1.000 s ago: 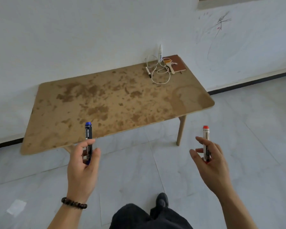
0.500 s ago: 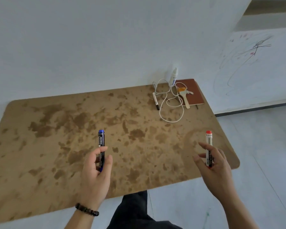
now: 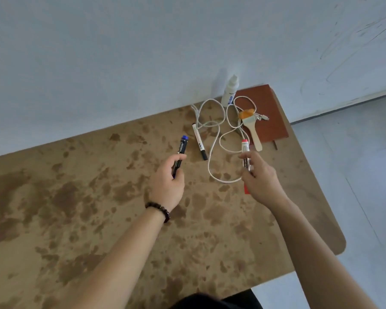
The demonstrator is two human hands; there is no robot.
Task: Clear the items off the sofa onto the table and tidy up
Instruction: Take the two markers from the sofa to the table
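Blue marker (image 3: 181, 150) and red marker (image 3: 245, 155) carried forward, above table (image 3: 87, 219)

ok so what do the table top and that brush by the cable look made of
Table top: probably cork or pressed board, matte, going by the mottled brown blotches. Brush: handle looks like bare pale wood, unvarnished; bristles orange, likely synthetic.
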